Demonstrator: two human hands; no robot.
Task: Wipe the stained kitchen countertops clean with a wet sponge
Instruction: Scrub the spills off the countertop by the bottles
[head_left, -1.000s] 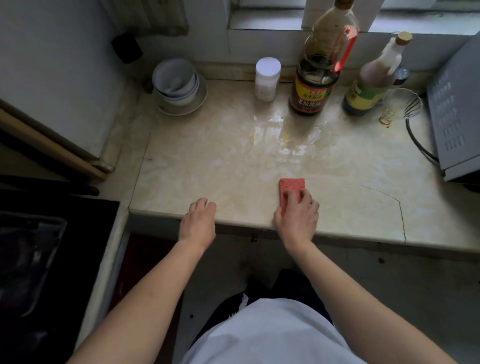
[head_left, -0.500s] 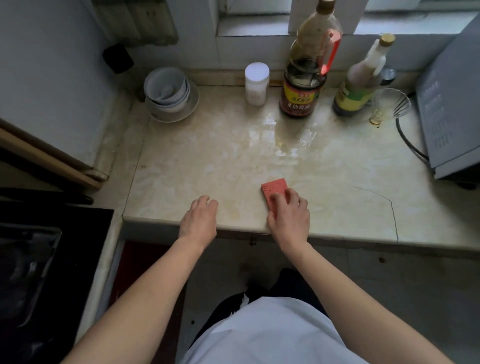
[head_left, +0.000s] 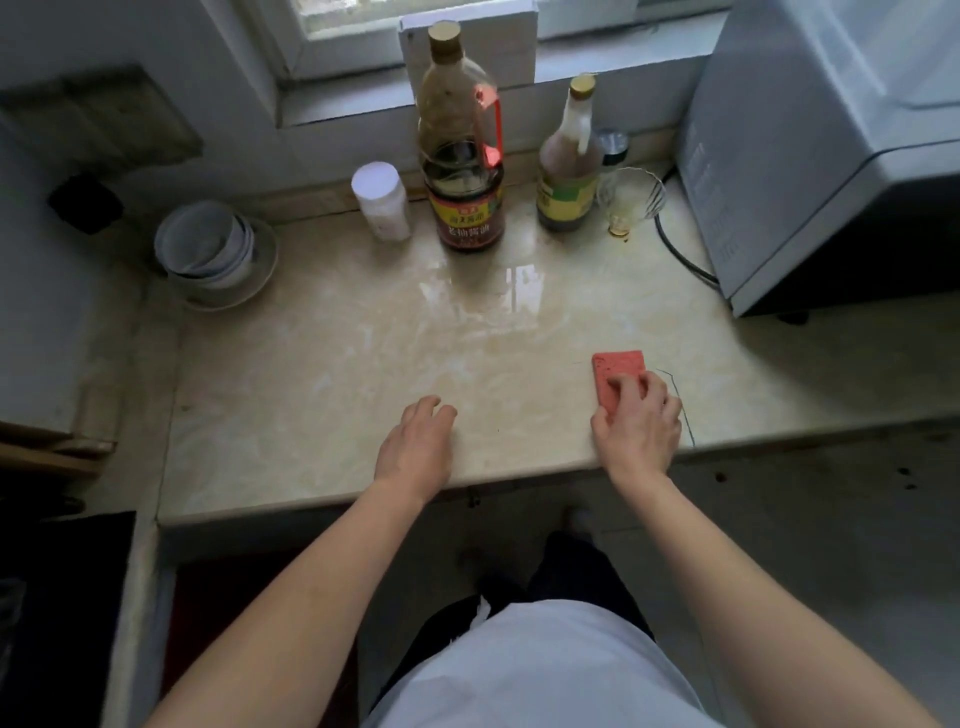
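A red sponge (head_left: 614, 376) lies flat on the beige marble countertop (head_left: 322, 384), right of centre near the front edge. My right hand (head_left: 640, 426) presses down on its near half, fingers over it. My left hand (head_left: 415, 448) rests palm down on the counter's front edge, fingers loosely curled and holding nothing. A wet, shiny patch (head_left: 498, 296) spreads in front of the bottles, with yellowish staining around it. A thin crack (head_left: 681, 405) runs through the stone just right of the sponge.
Along the back stand a white jar (head_left: 382, 200), a big soy sauce bottle (head_left: 462, 156), a smaller bottle (head_left: 569, 166) and a glass cup (head_left: 628, 200). Stacked bowls (head_left: 208, 249) sit at back left. A grey appliance (head_left: 810, 156) and its cable (head_left: 680, 254) fill the right.
My right hand slid the sponge to the right along the front of the counter, up to the crack. The camera tilted and shifted. My left hand stayed at the edge.
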